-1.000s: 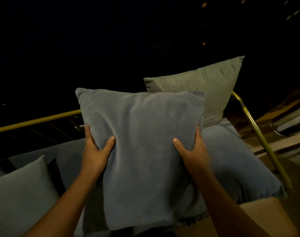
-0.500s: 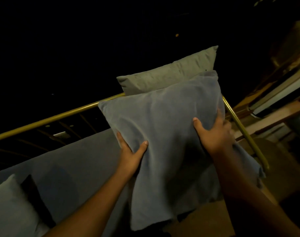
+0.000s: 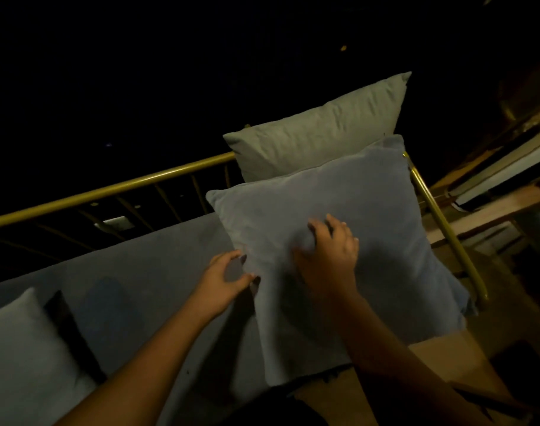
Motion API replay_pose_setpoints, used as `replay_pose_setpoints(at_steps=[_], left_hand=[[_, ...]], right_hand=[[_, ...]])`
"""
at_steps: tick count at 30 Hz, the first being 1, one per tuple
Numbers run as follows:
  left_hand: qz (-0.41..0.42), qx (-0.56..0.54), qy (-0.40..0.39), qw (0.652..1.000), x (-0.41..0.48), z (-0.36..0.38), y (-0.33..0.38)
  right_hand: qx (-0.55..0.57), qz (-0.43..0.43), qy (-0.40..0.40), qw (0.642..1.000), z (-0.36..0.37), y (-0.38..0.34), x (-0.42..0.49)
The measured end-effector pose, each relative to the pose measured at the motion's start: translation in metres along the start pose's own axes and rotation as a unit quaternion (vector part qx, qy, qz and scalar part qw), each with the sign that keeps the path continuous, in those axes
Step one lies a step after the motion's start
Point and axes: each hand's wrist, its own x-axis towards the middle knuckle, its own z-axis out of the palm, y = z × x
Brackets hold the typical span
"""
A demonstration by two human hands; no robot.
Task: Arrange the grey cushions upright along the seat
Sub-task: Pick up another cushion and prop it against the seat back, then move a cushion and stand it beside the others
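A blue-grey velvet cushion (image 3: 370,216) leans upright at the right end of the seat (image 3: 145,278), resting against a paler grey-green cushion (image 3: 317,139) behind it. My right hand (image 3: 330,250) presses flat on the front of the blue-grey cushion, fingers spread and blurred. At the cushion's left edge my left hand (image 3: 225,278) has its fingers curled and apart, just touching the fabric. A light grey cushion (image 3: 22,358) sits at the seat's lower left, partly cut off by the frame.
A brass rail (image 3: 108,189) runs behind the seat and bends down at the right end (image 3: 447,241). A dark cushion (image 3: 68,330) stands beside the light one. Wooden flooring and a step lie to the right. The background is dark.
The blue-grey cushion went from held in the air to resting against the paler cushion. My right hand moved from its right edge to its front; my left hand loosened its grip.
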Motion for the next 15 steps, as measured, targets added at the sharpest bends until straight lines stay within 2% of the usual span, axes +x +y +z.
replay_pose_setpoints(at_steps=[8,12,15], left_hand=[[-0.037,0.012,0.125,0.991,-0.091,-0.122,-0.085],[-0.113,-0.002,0.208,0.972,-0.150,-0.194,-0.158],[-0.179,-0.019,0.276,0.944,-0.196,-0.240,-0.216]], right_hand=[[0.057,-0.144,-0.119,0.981,0.081,-0.130,-0.063],[0.063,-0.192,-0.194,0.960,0.151,-0.203,-0.106],[0.023,-0.221,-0.285,0.932,0.201,-0.266,-0.138]])
